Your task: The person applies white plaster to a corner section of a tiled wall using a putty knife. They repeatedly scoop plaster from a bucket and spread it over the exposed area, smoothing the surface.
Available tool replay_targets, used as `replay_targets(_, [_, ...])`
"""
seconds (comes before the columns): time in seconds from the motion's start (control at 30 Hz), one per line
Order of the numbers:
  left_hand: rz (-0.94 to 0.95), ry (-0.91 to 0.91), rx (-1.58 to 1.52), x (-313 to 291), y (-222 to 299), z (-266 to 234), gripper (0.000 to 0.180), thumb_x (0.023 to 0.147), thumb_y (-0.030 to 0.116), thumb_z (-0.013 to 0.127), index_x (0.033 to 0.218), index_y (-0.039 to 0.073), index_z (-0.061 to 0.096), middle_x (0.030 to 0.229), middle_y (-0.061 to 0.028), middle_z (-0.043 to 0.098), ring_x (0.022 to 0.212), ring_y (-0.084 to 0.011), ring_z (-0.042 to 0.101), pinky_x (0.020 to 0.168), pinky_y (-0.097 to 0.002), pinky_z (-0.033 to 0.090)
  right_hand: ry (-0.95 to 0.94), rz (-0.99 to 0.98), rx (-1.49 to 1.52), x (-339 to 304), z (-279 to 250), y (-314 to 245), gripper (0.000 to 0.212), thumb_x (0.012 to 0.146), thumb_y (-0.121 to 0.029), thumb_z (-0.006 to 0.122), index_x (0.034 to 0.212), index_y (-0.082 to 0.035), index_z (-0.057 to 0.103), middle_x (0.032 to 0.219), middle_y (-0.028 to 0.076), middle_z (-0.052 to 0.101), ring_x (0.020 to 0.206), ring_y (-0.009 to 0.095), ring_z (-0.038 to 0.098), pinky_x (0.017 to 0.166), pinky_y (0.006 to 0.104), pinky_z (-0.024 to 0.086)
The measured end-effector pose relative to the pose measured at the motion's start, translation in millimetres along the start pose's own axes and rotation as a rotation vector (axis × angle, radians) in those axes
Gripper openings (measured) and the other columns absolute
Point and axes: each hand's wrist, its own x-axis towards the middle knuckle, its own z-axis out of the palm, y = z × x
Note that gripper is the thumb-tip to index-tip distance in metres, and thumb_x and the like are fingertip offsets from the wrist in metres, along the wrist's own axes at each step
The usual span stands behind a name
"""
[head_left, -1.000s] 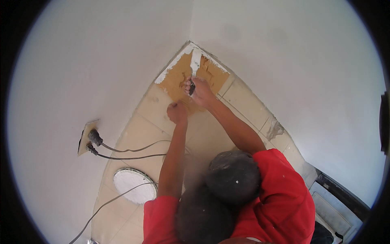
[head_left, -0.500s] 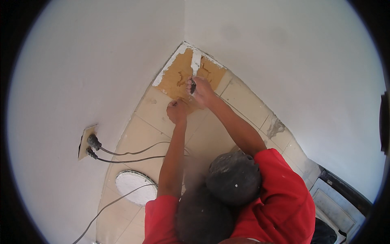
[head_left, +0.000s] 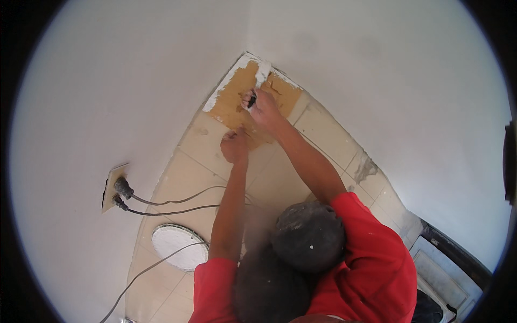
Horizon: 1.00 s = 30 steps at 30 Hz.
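My right hand [head_left: 262, 109] is wrapped round the black handle of a putty knife [head_left: 263, 74]. The blade is coated white and points toward the room's corner, over a torn brown cardboard sheet [head_left: 230, 96]. White filler or paint lies along the sheet's far edges, against both walls. My left hand [head_left: 235, 146] is closed at the sheet's near edge, with the fingertips pinched on it; their exact grip is partly hidden. The sheet lies on the floor tiles, and pieces of its surface are ripped up near the knife.
Left of me is a wall socket [head_left: 114, 185] with two dark plugs and cables running to my left arm. A round lid or tub top [head_left: 177, 246], white-coated, rests on the tiles under another cable. My dark-clad knees [head_left: 309, 237] are in front. A grey panel [head_left: 447, 269] stands at lower right.
My right hand and the putty knife have moved slightly forward, toward the corner, and the handle has tilted. The left hand stays almost in place.
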Motion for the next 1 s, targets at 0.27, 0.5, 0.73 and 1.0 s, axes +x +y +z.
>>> replay_targets(0.27, [-0.004, 0.077, 0.086, 9.1, -9.6, -5.0, 0.052, 0.075, 0.051, 0.083, 0.097, 0.004, 0.077, 0.087, -0.0109, 0.077, 0.080, -0.0296, 0.074, 0.075, -0.0429, 0.056, 0.025, 0.019, 0.033, -7.1, 22.2, 29.1, 0.013, 0.101, -0.006, 0.043, 0.089, -0.006, 0.048, 0.075, 0.005, 0.049, 0.064, 0.019, 0.047, 0.059, 0.0360, 0.044])
replay_targets(0.5, [-0.025, 0.015, 0.021, 8.6, -7.8, 3.8, 0.056, 0.076, 0.051, 0.083, 0.101, 0.002, 0.077, 0.088, -0.0107, 0.077, 0.080, -0.0275, 0.073, 0.075, -0.0413, 0.056, 0.010, -0.007, 0.004, 2.9, 7.7, 19.3, 0.011, 0.102, -0.008, 0.042, 0.094, -0.005, 0.048, 0.077, 0.007, 0.050, 0.064, 0.020, 0.048, 0.059, 0.0378, 0.045])
replay_targets(0.73, [0.007, 0.017, 0.037, 7.4, -7.3, -3.2, 0.062, 0.076, 0.053, 0.084, 0.102, -0.004, 0.076, 0.091, -0.0140, 0.077, 0.081, -0.0276, 0.073, 0.076, -0.0393, 0.056, 0.043, 0.023, 0.008, -0.1, 27.8, 27.2, 0.012, 0.102, -0.007, 0.043, 0.091, -0.004, 0.048, 0.075, 0.007, 0.050, 0.062, 0.021, 0.049, 0.057, 0.0381, 0.044])
replay_targets(1.0, [0.018, 0.021, 0.040, 6.2, -5.0, -1.7, 0.065, 0.076, 0.055, 0.083, 0.103, -0.004, 0.076, 0.090, -0.0143, 0.077, 0.083, -0.0280, 0.073, 0.077, -0.0405, 0.056, -0.004, -0.008, 0.030, 12.7, 21.6, 26.8, 0.014, 0.101, -0.006, 0.043, 0.089, -0.004, 0.049, 0.075, 0.008, 0.051, 0.063, 0.021, 0.049, 0.057, 0.0379, 0.044])
